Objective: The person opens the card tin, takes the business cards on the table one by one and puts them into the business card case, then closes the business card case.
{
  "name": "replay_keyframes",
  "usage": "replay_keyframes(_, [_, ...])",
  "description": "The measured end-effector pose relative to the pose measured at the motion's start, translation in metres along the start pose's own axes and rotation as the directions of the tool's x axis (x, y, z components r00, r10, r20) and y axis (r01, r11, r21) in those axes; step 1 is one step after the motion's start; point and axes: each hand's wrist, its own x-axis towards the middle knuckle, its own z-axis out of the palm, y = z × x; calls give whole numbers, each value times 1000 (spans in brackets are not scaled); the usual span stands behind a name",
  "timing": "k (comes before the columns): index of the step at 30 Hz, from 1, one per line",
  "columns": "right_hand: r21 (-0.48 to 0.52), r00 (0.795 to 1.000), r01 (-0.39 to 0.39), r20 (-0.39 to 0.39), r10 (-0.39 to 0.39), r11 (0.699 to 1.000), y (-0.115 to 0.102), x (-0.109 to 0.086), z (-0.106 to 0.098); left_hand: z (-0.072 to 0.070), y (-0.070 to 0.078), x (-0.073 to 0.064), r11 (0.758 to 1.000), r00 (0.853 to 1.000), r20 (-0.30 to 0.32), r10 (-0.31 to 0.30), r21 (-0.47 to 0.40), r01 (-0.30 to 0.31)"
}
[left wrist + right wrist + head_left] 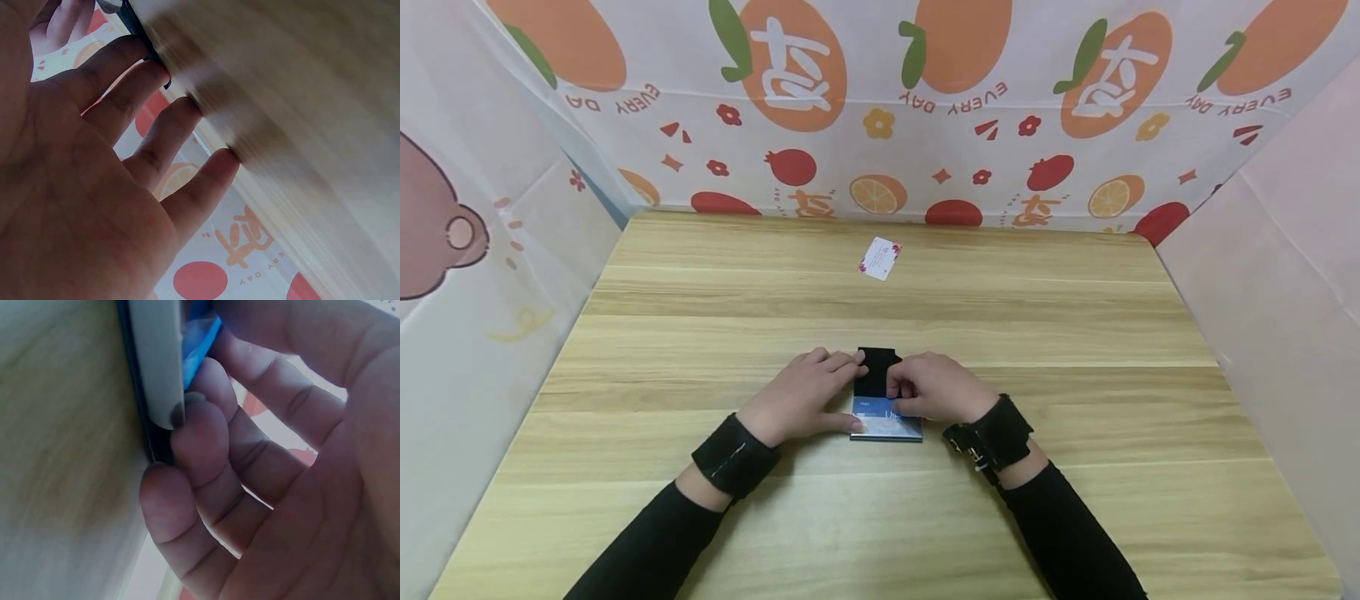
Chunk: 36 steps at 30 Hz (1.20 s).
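A small flat black holder (872,375) lies on the table with a blue printed card (874,408) across its lower half. My left hand (805,392) rests at its left side, thumb on the card's lower left corner; two fingertips touch the black edge, the other fingertips press the table. With curled fingers and thumb, my right hand (940,387) pinches the blue card at its right edge. From the right wrist view, a thick white edge (156,356) shows above the black base, and a bent blue piece (199,353) rises by the fingers. Part of the card is hidden.
A white card with pink flower corners (880,258) lies near the back of the wooden table (700,283). Behind it hangs a fruit-printed cloth (850,158), and pale cloth walls (1285,233) stand at both sides.
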Motion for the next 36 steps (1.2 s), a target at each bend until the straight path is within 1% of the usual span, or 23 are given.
replay_keyframes(8, [6,1000,-22,-5,22,1000,-1,0,0,1,-2,-1,1000,1000,-1,-4,-10,4])
replay_keyframes(11, [-15,998,-39,-54,38,999,-1,0,-5,2,-2,1,1000,1000,-3,3,-2,-3])
replay_keyframes(13, [-41,992,-61,-110,56,997,0,4,-10,3,-2,2,1000,1000,-1,8,6,-8])
replay_keyframes(15, [-89,984,-91,-164,76,992,0,12,-16,3,-1,3,1000,1000,13,6,8,-6])
replay_keyframes(16, [-106,980,-102,-180,82,989,0,18,-20,3,-1,3,1000,1000,20,5,8,-5])
replay_keyframes(18, [-177,976,-121,-202,85,977,1,33,-27,2,0,2,1000,1000,26,5,8,-6])
replay_keyframes(20, [-254,977,-136,-194,87,958,2,50,-36,1,0,2,1000,1000,30,3,5,-3])
replay_keyframes(23, [-341,982,-161,-148,116,926,6,76,-47,0,-1,1,1000,1000,22,0,8,0])
replay_keyframes(26, [-384,980,-196,-94,173,902,11,96,-55,0,-2,-1,1000,1000,25,-9,5,9])
replay_keyframes(28, [-395,976,-215,-72,203,893,14,106,-57,0,-2,-2,1000,1000,25,-11,9,11])
replay_keyframes(30, [-406,973,-223,-44,225,886,16,112,-57,-1,-1,-4,1000,999,32,-16,5,16])
replay_keyframes(32, [-410,970,-234,-33,242,882,17,112,-56,-1,-1,-4,1000,999,32,-14,6,13])
replay_keyframes(34, [-410,968,-242,-37,249,879,16,108,-53,-2,0,-4,1000,999,31,-12,6,12])
replay_keyframes(36, [-410,967,-249,-64,245,878,15,98,-49,-2,0,-4,1000,1000,27,-11,4,11])
